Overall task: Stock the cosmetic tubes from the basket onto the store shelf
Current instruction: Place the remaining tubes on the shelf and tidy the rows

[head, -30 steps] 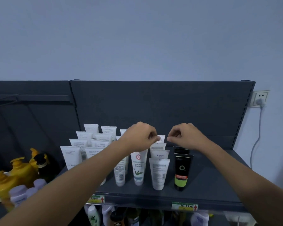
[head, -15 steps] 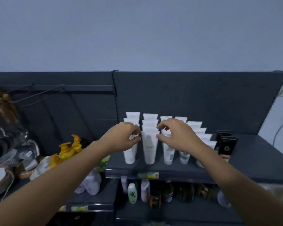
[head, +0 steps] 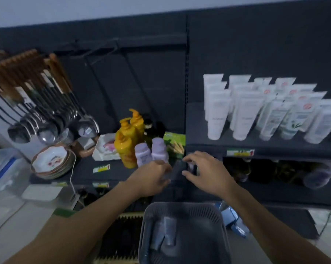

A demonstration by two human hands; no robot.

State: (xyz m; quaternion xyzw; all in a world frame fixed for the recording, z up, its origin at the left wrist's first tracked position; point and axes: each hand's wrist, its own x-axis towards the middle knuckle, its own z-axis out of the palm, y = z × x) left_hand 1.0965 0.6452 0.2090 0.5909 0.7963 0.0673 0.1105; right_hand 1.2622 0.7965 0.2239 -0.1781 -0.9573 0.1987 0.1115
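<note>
cosmetic tubes [head: 244, 115] already stand in tidy ranks on the store shelf [head: 196, 130], caps down and flat crimped ends up, most of them white or pale, with soft, squeezable-looking plastic skins and small printed labels too blurred to read. the shelf is dark, matt metal, with a plain back panel [head: 256, 44] behind it and a yellow-green price strip [head: 240, 153] on its front lip. below it, nearest to where the person stands, sits the basket [head: 179, 205], a grey plastic tub with rounded corners and slotted walls. between shelf and basket both hands hang in the air, touching nothing i can make out. the right hand [head: 208, 174] has its fingers spread and loosely bent, its grip open and empty. the left hand [head: 151, 180] is smeared by motion, knuckles towards the camera, and i cannot tell whether its grip holds anything. smallest of all, a few loose tubes [head: 168, 231] lie flat in the bottom of the basket, greyish in the dim light. to my eye this is the reach for the next tube, with most of the stock up and little left below. the next move, i'd judge, calls for dipping into the basket, pinching one tube by its body and standing it on its cap at the front of a row, gently, since such narrow-footed tubes would likely tip their neighbours.
</note>
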